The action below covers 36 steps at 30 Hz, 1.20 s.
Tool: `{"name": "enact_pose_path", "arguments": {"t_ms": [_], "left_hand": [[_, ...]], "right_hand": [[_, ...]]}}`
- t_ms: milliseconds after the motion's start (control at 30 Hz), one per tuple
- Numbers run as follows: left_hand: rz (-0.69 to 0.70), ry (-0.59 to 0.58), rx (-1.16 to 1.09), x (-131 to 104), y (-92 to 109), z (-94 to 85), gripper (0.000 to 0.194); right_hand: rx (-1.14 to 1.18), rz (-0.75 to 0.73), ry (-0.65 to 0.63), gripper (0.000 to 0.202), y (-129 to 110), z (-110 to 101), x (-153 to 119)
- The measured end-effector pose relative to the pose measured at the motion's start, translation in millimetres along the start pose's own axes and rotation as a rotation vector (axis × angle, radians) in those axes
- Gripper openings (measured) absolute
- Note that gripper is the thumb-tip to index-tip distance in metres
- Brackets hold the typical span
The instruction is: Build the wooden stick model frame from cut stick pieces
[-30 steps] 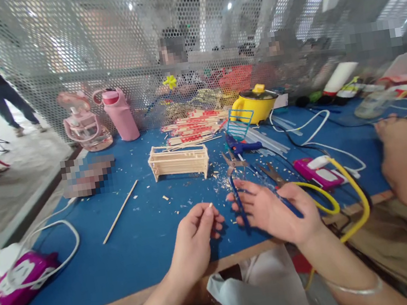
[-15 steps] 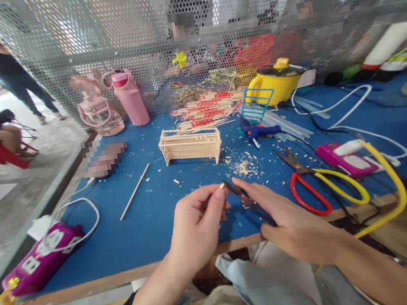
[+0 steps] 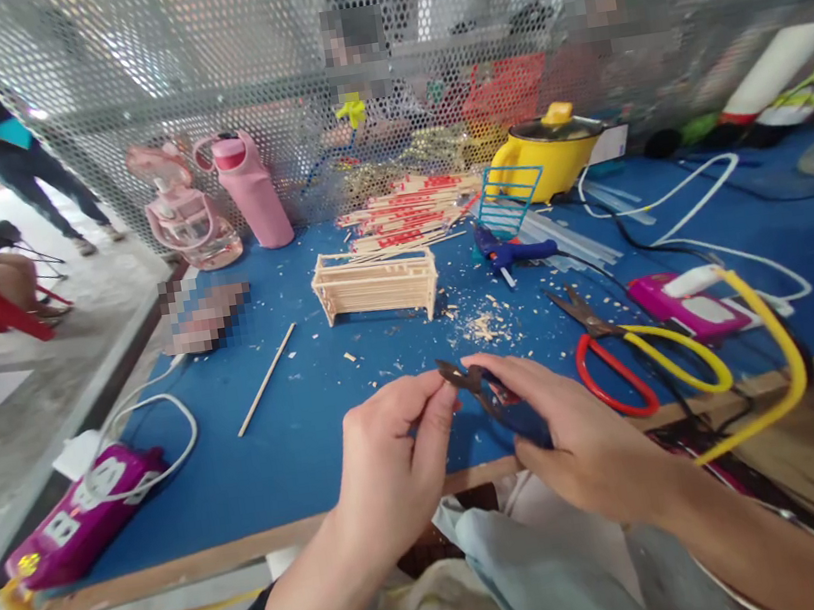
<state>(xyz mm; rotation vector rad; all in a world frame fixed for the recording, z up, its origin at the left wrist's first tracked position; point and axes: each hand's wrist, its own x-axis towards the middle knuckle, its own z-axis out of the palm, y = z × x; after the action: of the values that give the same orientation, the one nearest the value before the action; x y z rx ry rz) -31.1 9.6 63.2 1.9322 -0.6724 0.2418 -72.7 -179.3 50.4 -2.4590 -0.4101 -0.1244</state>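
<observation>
My right hand [image 3: 576, 433] is closed around the handles of dark-jawed cutting pliers [image 3: 492, 399]. Their jaws point left and meet the fingertips of my left hand [image 3: 395, 438]. That hand is pinched shut on a small pale wooden piece, now mostly hidden by the fingers and the jaws. Beyond my hands, a little rack built of wooden sticks [image 3: 378, 287] stands on the blue tabletop [image 3: 197, 486]. Wood chips [image 3: 486, 324] lie scattered beside it. One loose wooden stick [image 3: 267, 380] rests to the left.
Scissors [image 3: 599, 328], a blue glue gun [image 3: 517, 251] and a yellow pot [image 3: 550, 164] occupy the right side. Behind the rack are stick bundles [image 3: 413, 211]. Pink bottles [image 3: 253, 195] stand at the back left. Power strips [image 3: 88, 516] with cables lie at both sides.
The pliers have turned slightly, and their jaws now show over my left fingertips. The pale tip seen there before is hidden. The whole view has shifted a little.
</observation>
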Motion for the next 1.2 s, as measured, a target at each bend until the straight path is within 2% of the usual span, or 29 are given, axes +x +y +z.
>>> {"name": "enact_pose_path", "arguments": {"t_ms": [200, 400, 467, 800, 1000, 1200], "left_hand": [[0.034, -0.036, -0.069, -5.8, -0.3, 7.9, 0.014], [-0.224, 0.108, -0.142, -6.2, -3.6, 8.4, 0.018], [-0.252, 0.117, -0.153, -5.9, -3.9, 8.2, 0.019], [-0.19, 0.009, -0.112, -6.8, 0.0, 4.2, 0.017], [-0.159, -0.005, -0.065, -6.5, -0.8, 3.7, 0.018], [-0.117, -0.019, -0.02, -4.2, -2.5, 6.4, 0.019]], "right_hand": [[0.001, 0.054, 0.012, 0.064, 3.6, 1.2, 1.7], [-0.076, 0.004, -0.009, 0.074, 4.8, -2.0, -2.5], [-0.105, -0.026, -0.013, 0.077, 3.2, -1.3, -4.0], [-0.09, -0.018, 0.003, 0.077, -1.2, -0.8, -1.6], [-0.094, 0.007, -0.001, 0.074, 2.6, -0.1, 0.1], [-0.072, -0.018, 0.027, 0.061, 7.9, 6.2, 3.5]]}}
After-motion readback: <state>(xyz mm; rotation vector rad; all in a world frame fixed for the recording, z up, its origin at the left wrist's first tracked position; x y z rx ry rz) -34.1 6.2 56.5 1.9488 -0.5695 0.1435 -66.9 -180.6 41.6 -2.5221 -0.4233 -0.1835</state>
